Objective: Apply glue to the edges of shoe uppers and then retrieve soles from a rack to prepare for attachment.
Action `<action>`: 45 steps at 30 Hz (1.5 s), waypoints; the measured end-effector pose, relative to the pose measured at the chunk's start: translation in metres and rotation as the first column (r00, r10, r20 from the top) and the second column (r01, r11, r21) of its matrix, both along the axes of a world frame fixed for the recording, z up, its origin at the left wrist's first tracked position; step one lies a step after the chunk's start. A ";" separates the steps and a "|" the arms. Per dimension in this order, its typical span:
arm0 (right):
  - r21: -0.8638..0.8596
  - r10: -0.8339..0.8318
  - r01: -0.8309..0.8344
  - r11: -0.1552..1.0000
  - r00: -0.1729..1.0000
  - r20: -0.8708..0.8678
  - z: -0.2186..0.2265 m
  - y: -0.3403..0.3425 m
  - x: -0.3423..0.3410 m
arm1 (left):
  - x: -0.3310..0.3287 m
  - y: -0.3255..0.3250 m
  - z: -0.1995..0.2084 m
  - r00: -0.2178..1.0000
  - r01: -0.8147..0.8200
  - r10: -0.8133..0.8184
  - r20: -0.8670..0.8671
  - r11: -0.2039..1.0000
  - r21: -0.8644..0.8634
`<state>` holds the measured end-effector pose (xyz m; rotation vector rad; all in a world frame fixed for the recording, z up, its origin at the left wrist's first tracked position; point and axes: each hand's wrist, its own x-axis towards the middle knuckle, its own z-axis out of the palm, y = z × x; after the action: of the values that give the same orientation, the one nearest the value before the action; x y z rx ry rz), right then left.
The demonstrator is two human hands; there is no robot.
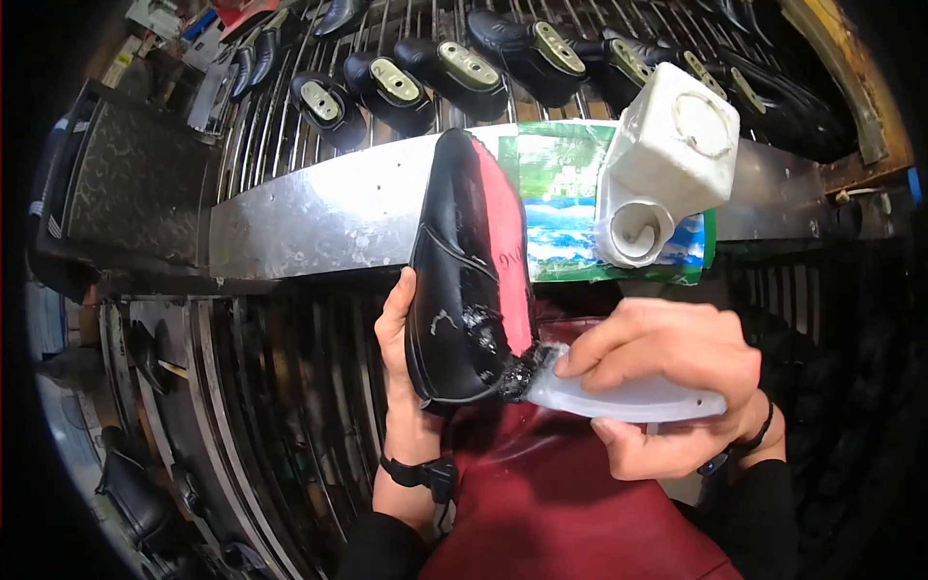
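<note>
My left hand point(394, 333) is closed round a black leather shoe point(440, 280) from its left side, most of the fingers hidden behind it. The shoe stands on end, toe away from me, with a pink strip point(503, 242) running along its underside. In my right hand point(667, 367) is a brush with a pale translucent handle point(628, 398). Its dark bristles point(522, 372) touch the shoe's lower right end. Wet, shiny smears show on the black leather beside the bristles.
A white plastic container point(677, 126) with a round spout stands on a green and blue printed sheet point(565, 193) over a metal ledge point(309, 222). Beyond, several black shoes point(387, 87) lie on a rack of metal bars. More shoes point(140, 493) are at lower left. A dark red apron point(561, 493) covers my lap.
</note>
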<state>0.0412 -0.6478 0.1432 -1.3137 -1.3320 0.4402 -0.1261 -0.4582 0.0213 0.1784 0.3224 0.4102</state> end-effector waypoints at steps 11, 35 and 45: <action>0.178 0.067 -0.055 0.983 0.996 -0.059 -0.018 0.045 0.067 | 0.020 -0.004 0.005 0.862 -0.058 0.290 -0.416 0.872 0.486; -0.216 -0.498 0.666 0.714 0.267 -0.825 -0.097 0.044 0.047 | 0.115 0.473 -0.001 -0.145 0.915 0.939 -0.312 0.247 0.320; -0.175 -0.426 0.600 0.780 0.305 -0.852 -0.112 0.029 0.054 | 0.008 0.254 0.149 0.033 0.903 0.999 -0.010 -0.025 0.428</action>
<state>0.0956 -0.6192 0.0307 -1.0280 -0.0209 0.4116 -0.1186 -0.2046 0.1701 2.5941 1.7807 0.7367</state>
